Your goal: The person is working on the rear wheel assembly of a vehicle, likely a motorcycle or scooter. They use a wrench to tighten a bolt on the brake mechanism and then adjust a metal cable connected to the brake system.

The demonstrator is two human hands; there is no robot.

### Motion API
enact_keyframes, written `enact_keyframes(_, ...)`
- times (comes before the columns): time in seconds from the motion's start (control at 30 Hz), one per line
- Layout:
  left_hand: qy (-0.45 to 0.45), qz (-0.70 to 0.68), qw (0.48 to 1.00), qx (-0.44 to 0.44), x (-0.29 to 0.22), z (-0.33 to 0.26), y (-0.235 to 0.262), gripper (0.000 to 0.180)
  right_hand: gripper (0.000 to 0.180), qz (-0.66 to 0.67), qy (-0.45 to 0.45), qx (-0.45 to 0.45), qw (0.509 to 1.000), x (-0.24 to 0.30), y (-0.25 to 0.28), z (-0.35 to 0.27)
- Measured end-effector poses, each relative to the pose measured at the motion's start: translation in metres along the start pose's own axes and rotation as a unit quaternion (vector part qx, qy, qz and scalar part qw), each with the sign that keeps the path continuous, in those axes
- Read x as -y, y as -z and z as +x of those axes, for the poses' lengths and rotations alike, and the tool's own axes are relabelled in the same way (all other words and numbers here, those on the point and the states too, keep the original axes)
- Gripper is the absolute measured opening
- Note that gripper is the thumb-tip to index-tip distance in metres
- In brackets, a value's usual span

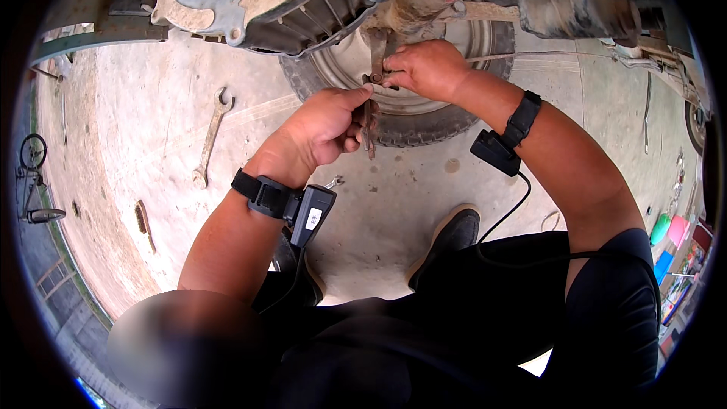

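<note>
- Your left hand [327, 125] is pinched round a rusty metal strip [369, 127] that hangs down in front of the wheel [413, 102]; thumb + fingers pressed together on it, index tip up near the bolt [374, 78].
- Your right hand [425, 68] sits at the far end of that strip, fingers closed on the bolt area where the strip meets the rusty bracket [377, 44] under the machine. Can't tell if there's a nut or small tool inside that grip.
- So the strip is centre-far, just in front of the tyre, touching both hands.
- Wrench [211, 136] lies on the concrete floor [136, 106] to the left, well apart from both hands. A second small tool end [334, 181] shows by your left wrist.
- Risks, imo: rust edges on the strip could cut bare fingers if it slips thru the pinch.
- If the bolt lets go suddenly, the strip may swing or drop toward your shoe [454, 231] below.
- Small parts could fall + roll under the wheel, since nothing's under them to catch.
- Wrist cable [515, 208] hangs loose near the work; could snag.
</note>
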State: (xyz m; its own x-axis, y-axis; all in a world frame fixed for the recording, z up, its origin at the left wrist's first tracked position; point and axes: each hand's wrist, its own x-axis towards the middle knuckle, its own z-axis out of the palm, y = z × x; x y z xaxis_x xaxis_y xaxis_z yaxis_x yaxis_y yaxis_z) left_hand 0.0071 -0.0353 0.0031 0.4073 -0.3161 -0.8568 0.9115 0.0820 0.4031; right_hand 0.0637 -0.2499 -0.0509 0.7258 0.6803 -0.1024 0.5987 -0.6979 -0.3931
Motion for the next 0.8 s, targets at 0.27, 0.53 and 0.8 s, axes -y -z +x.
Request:
enact_keyframes(0.27,0.003,0.040,0.999,0.008,-0.001,0.003,-0.002,0.034,0.031,-0.007,-0.003,0.008,1.000,0.000,0.001,-0.001)
enact_keyframes(0.53,-0.221,0.488,0.835,-0.129,0.047,0.032,0.006,0.036,0.035,0.007,-0.008,0.020,1.000,0.001,0.002,0.001)
enact_keyframes(0.8,-0.141,0.502,0.849,-0.088,0.030,0.014,0.011,0.037,0.035,-0.013,0.002,0.005,1.000,0.000,0.001,-0.001)
